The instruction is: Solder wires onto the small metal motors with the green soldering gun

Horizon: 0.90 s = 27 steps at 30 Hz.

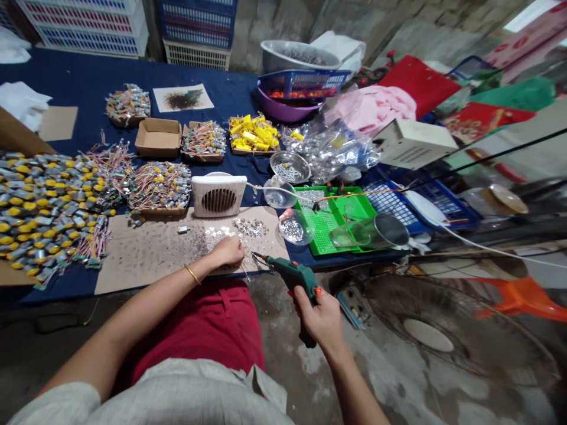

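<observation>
My right hand (325,319) is wrapped round the grip of a green soldering gun (295,274). The gun's thin dark tip points left, close to my left hand (229,251). That hand is closed over the front part of a cardboard sheet (150,260); what its fingers pinch is too small to make out, though thin wires show just below them. Small silvery metal parts (250,227) lie scattered on the cardboard behind my left hand. A single small motor (183,229) lies farther left on the sheet.
A white fan unit (219,196) stands behind the cardboard. Many yellow-ended motors (39,206) are heaped at left, beside boxes of wired motors (159,184). To the right are a clear bowl of metal parts (293,229) and a green basket (321,236). A white cable (487,241) crosses the right side.
</observation>
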Each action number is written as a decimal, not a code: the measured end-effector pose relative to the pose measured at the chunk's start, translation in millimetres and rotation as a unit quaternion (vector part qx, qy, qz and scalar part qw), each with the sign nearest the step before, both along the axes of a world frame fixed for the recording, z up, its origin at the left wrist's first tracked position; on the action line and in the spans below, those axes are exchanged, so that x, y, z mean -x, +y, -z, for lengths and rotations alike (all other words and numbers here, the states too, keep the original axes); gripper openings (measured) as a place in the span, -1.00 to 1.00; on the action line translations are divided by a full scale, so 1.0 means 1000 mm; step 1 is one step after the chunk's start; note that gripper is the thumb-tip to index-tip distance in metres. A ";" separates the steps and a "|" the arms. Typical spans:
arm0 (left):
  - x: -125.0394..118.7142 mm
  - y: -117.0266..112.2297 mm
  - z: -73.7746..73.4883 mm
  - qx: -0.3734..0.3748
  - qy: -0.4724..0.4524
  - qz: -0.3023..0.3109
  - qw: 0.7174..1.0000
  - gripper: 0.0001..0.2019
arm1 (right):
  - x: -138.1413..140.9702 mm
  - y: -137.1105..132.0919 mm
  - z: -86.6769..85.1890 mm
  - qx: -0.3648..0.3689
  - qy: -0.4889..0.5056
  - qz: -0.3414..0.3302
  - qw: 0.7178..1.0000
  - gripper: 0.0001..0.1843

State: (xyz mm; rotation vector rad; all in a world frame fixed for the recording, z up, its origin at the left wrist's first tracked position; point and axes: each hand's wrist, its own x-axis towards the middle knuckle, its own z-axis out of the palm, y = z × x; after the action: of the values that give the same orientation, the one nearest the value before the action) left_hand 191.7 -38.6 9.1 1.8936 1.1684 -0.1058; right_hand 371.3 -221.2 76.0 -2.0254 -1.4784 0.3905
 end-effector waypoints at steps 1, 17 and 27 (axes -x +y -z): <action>0.000 0.000 0.000 0.001 -0.002 0.000 1.000 -0.77 | 0.000 0.000 0.000 -0.001 0.001 0.001 1.000 -0.49; 0.004 0.001 0.003 0.017 -0.023 -0.017 0.999 -0.77 | 0.001 -0.005 -0.003 -0.004 0.014 0.023 1.000 -0.48; 0.076 -0.015 0.013 0.155 -0.199 -0.336 0.907 -0.82 | 0.034 0.010 0.031 -0.050 0.338 0.211 0.916 -0.36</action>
State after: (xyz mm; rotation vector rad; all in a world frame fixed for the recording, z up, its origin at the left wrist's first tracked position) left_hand 115.9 -54.0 -4.1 1.0869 1.3507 0.4314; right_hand 337.6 -211.5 44.9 -1.7922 -0.6105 0.7205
